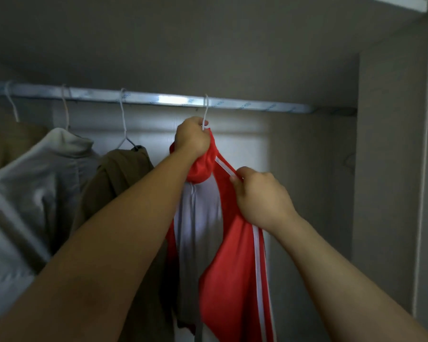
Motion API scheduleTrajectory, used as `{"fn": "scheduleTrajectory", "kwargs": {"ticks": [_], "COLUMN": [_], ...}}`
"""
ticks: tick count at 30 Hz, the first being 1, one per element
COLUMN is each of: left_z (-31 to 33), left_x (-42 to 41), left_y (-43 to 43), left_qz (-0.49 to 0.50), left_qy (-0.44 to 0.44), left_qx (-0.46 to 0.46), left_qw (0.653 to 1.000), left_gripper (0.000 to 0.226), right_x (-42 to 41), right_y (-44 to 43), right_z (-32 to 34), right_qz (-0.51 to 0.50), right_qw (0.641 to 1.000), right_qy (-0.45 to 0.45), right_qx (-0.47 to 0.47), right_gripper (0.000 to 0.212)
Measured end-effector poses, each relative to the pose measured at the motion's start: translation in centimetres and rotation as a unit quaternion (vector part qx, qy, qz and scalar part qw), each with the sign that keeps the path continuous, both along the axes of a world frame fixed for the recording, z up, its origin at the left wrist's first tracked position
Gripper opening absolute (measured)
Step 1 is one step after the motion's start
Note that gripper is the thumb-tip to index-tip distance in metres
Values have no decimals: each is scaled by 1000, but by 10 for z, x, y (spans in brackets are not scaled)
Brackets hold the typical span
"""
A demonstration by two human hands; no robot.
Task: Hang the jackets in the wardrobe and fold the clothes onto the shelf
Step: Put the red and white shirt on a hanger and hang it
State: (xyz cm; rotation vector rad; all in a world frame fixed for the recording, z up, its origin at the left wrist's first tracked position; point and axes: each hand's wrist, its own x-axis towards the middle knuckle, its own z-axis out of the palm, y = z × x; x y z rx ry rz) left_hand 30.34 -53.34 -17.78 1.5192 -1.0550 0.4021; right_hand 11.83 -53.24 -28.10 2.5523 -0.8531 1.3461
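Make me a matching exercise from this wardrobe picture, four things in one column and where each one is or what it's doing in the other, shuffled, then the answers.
1. left hand
2. right hand
3. pale grey jacket
4. wardrobe rail

A. runs across above the hanging clothes
B. grips the red jacket's collar under the hanger hook
C. hangs left of the brown jacket
D. pinches the white stripe on the red shoulder

Pairs: 1-B, 2-D, 3-C, 4-A

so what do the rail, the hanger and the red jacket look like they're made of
Rail: looks like shiny metal, with a bright glare and what seems printed film on it.
Hanger: thin white wire, probably coated metal.
Red jacket: smooth, slightly glossy fabric, likely synthetic, with white stripes; it drapes softly.
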Motion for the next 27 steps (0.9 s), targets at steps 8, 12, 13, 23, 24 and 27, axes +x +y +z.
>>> {"fn": "scheduleTrajectory", "kwargs": {"ticks": [8,12,13,23,24,27], "left_z": [-10,-22,-23,3,10,31], "left_x": [3,-47,-60,-169,-171,-169], "left_y": [11,0,-1,24,29,46], "left_qz": [129,181,141,-133,-131,-122], "left_qy": [-14,-238,-281,-263,-268,-312], "left_qx": [-12,-47,-13,542,556,551], "left_qw": [991,953,949,787,775,764], "left_gripper": [34,46,40,15,20,24], "right_x": [25,1,-12,-135,-142,-155], "right_y": [9,-5,-13,39,52,89], "right_z": [-11,3,12,127,138,166], "right_qz": [29,5,-4,-45,-51,-79], "right_qw": [1000,991,983,892,886,869], "right_qy": [-8,-76,-99,-94,-86,-83], "right_qx": [5,111,155,439,454,481], "right_gripper": [40,54,51,53,52,50]}}
